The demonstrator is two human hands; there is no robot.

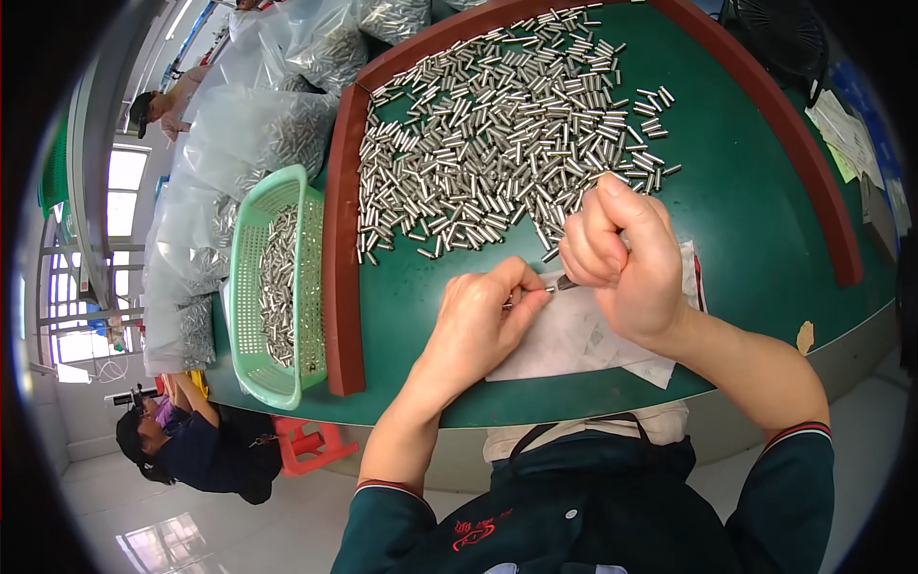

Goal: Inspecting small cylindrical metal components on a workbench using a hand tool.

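Between the thumb and forefinger of my left hand is a small metal pin, pinched with its end poking out to the right. My right hand is closed in a fist around a slim tool; only its dark tip shows, close to the pin, and its kind cannot be made out. I cannot tell whether tip and pin touch. Under both hands lies a stained white cloth. A broad heap of loose silvery metal pins spreads just beyond them on the green tabletop.
Red-brown rails border the work area at left, back and right. Beyond the left rail stands a pale green basket of pins, with filled plastic bags behind. A black fan is far right. A co-worker sits left near a red stool.
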